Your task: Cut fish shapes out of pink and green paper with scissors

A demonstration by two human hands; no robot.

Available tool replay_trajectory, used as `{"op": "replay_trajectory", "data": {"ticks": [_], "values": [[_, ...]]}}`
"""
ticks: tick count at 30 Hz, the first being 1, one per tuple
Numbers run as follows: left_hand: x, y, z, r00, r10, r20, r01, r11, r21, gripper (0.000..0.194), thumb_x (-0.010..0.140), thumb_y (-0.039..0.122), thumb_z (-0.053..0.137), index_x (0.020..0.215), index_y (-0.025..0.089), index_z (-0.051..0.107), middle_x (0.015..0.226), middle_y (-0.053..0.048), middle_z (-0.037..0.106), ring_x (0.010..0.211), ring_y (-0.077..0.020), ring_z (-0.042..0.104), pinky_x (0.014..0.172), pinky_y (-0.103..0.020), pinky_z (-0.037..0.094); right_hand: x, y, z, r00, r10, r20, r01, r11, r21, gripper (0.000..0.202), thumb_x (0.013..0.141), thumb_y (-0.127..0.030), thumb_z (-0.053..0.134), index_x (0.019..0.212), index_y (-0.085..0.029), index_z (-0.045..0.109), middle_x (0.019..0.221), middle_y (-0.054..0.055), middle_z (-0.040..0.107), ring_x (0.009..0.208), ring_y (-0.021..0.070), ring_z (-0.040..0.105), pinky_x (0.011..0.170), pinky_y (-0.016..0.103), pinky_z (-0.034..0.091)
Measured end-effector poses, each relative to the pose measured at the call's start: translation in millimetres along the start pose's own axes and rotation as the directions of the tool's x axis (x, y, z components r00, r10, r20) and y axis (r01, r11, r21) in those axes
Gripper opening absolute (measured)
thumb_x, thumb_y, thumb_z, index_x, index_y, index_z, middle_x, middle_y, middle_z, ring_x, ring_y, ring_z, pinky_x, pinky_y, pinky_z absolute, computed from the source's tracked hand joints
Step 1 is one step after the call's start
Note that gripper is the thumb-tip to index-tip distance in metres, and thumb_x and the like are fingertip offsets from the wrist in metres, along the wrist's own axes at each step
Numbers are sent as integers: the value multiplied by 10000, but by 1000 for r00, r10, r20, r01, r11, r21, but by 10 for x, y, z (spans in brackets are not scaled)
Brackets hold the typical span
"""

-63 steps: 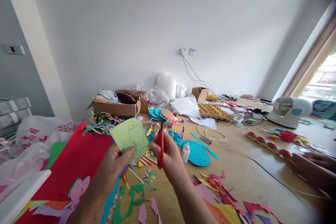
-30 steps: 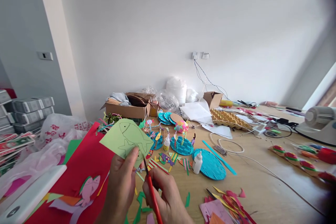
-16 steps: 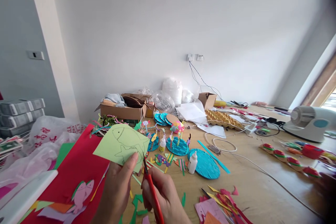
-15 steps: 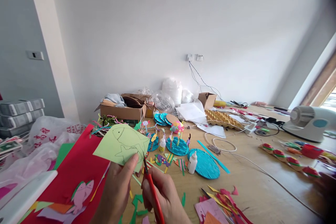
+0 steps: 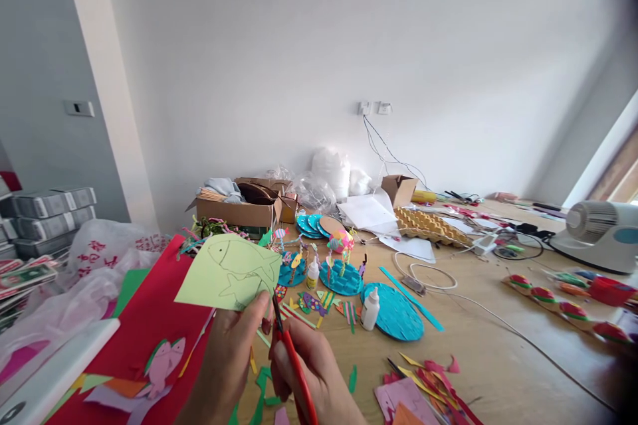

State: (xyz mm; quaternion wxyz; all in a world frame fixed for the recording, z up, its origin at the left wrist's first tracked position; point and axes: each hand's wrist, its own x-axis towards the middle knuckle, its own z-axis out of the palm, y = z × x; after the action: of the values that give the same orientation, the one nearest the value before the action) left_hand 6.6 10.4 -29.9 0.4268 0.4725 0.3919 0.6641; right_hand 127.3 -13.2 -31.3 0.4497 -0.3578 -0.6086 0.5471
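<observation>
Green paper (image 5: 226,273) with a pencilled fish being pinched at its lower edge by the left hand (image 5: 230,358) above the desk (image 5: 498,358), red scissors (image 5: 294,362) being gripped in the right hand (image 5: 314,378), blade tips seemingly meeting the paper's edge, red sheet (image 5: 149,319) lying beneath

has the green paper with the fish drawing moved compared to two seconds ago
Yes. The green paper now hangs over the red sheet, left of where it was, when it covered the blue craft pieces.

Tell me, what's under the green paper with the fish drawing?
Under the green paper, held by the left hand, lies red felt. Its covered part is hidden.
</observation>
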Motion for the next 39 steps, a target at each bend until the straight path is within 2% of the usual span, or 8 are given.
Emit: {"op": "replay_trajectory", "data": {"ticks": [6,13,18,24,33,39], "values": [[-15,25,15,1000,20,-6,-19,997,69,290,809,314,626,549,221,539,558,41,517,588,-163,508,607,-263,420,1,27,15,1000,19,-5,-19,1000,11,602,722,-792,542,655,-200,456,475,-45,446,429,82,385,434,196,309],[-36,93,26,999,-23,-23,26,990,138,293,779,356,627,535,224,530,544,36,515,588,-172,524,606,-256,443,-3,24,25,1000,1,-31,-1,1000,-14,508,786,-673,552,626,-201,454,460,-49,435,426,84,379,439,196,319],[-32,98,36,998,12,-58,-2,986,165,268,757,343,638,541,229,527,570,28,536,625,-183,546,640,-251,462,11,85,30,999,-36,-41,36,999,-8,559,781,-735,518,624,-202,459,435,-55,421,394,78,353,412,195,302],[-23,160,67,1000,16,10,-18,980,198,286,772,351,600,527,241,503,541,32,495,565,-181,525,568,-253,452,38,175,30,998,-48,-38,49,999,20,559,777,-749,512,659,-205,460,441,-63,422,389,76,343,404,194,305],[-30,175,67,1000,16,-7,-14,977,212,256,750,339,620,532,230,542,533,22,516,571,-185,535,559,-255,463,9,19,20,999,-33,-43,31,998,-47,485,821,-621,532,590,-216,398,451,-50,423,419,77,347,420,193,294],[-9,185,77,1000,-5,4,4,984,179,249,731,336,616,517,232,543,523,24,519,550,-177,523,549,-258,456,17,123,16,993,-106,-54,104,994,-40,443,853,-553,517,591,-216,400,440,-59,411,386,69,311,403,193,277]]}}
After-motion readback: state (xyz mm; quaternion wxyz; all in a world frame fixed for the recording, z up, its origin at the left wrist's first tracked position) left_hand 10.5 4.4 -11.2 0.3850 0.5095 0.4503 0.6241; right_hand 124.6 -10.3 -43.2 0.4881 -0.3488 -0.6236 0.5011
